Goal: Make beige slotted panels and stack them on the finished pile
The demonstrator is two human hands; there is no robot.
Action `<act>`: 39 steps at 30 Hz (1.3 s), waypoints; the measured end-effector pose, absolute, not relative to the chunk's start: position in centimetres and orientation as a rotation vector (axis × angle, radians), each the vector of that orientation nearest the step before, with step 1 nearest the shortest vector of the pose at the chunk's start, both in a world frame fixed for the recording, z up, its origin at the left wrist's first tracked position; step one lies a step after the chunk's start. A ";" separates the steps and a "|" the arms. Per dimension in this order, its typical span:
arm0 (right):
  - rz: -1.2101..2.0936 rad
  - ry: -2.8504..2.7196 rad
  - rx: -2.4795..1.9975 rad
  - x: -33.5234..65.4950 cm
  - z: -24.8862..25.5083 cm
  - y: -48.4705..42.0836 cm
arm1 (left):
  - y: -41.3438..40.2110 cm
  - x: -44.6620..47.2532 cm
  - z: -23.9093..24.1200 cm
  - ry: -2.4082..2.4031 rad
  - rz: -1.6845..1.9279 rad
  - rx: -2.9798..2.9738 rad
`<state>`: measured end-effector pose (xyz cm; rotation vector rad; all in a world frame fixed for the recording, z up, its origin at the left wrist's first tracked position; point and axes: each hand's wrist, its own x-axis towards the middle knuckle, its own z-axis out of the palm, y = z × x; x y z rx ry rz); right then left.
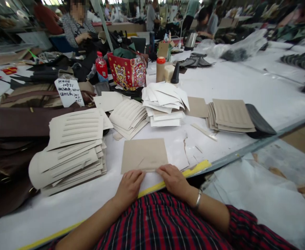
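A flat beige card piece (144, 154) lies on the white table (246, 86) right in front of me. My left hand (129, 185) rests palm down with its fingers curled against the near edge of the piece. My right hand (173, 180), a bracelet on its wrist, presses its fingertips on the same edge to the right. Neither hand lifts the piece.
Stacks of slotted cream panels (72, 149) stand at the left, more stacks (128, 118) and white cards (165, 102) behind, and beige pieces (230, 114) at the right. Brown leather (14, 139), a red box (127, 71), bottles and other workers lie beyond.
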<state>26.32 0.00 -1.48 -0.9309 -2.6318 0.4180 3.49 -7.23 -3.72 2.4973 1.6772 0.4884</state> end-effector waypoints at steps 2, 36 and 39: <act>0.344 -2.722 -0.894 25.0 -2.1 -1.0 | -7.2 3.9 -4.1 1.690 0.393 2.529; 0.374 -2.543 -1.209 20.8 -1.7 2.8 | -2.3 3.0 -3.3 1.781 0.574 2.398; 0.366 -2.569 -1.183 20.3 -2.1 3.1 | -1.0 4.0 -3.8 1.710 0.545 2.408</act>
